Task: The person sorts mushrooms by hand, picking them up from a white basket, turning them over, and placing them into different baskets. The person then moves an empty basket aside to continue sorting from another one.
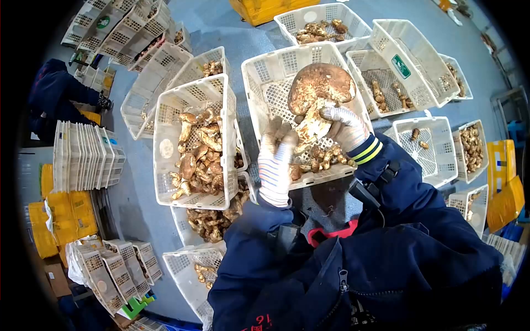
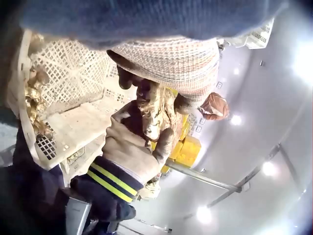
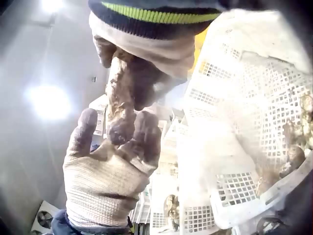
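A very large brown-capped mushroom (image 1: 320,91) with a thick pale stem is held above a white basket (image 1: 276,63). The right hand (image 1: 348,127), in a striped knit glove, grips its stem just below the cap. Beside the stem's lower part is the left hand (image 1: 277,160), its gloved fingers extended and slightly spread. In the left wrist view the stem (image 2: 155,110) lies between the left hand (image 2: 171,66) and the right hand (image 2: 134,147). The right wrist view shows the stem (image 3: 119,88), with the left hand (image 3: 105,181) at its lower end.
Smaller mushrooms (image 1: 323,159) lie at the basket's near side. A basket (image 1: 160,143) heaped with mushrooms stands to the left. More baskets (image 1: 436,124) stand on the right, with stacked baskets (image 1: 83,157) and yellow boxes (image 1: 72,215) at far left. Another person (image 1: 55,96) is at upper left.
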`<move>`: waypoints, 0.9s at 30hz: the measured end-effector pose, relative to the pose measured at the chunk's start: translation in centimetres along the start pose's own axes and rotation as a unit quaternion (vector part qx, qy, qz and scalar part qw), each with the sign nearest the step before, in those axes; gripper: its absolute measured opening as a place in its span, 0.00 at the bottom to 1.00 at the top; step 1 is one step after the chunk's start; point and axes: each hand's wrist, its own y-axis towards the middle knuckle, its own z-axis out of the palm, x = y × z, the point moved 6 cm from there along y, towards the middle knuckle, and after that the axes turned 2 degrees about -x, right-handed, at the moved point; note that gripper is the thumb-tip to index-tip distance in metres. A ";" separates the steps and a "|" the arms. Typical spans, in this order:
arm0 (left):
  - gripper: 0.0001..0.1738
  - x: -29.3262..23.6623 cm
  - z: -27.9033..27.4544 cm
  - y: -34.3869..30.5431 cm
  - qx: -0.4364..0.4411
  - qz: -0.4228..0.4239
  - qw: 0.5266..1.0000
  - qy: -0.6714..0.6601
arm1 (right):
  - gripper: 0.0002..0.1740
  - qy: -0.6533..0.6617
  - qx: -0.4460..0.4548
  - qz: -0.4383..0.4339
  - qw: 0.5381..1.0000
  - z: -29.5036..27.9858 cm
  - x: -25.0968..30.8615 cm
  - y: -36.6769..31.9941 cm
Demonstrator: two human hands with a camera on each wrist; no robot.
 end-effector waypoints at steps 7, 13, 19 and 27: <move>0.21 2.6 0.9 -0.9 0.155 -0.165 0.970 -0.090 | 0.29 -0.050 0.036 -0.052 0.997 0.4 0.9 0.2; 0.14 2.2 0.9 -1.0 0.100 -0.156 0.982 -0.020 | 0.28 -0.044 0.007 0.016 0.999 -1.4 -0.2 1.0; 0.14 3.4 0.3 -0.5 0.085 -0.192 0.977 0.026 | 0.20 -0.087 -0.042 -0.028 0.995 -2.1 -1.2 0.9; 0.19 3.0 1.3 -1.0 0.145 -0.162 0.976 0.007 | 0.21 -0.245 -0.006 -0.069 0.967 -1.5 0.4 0.1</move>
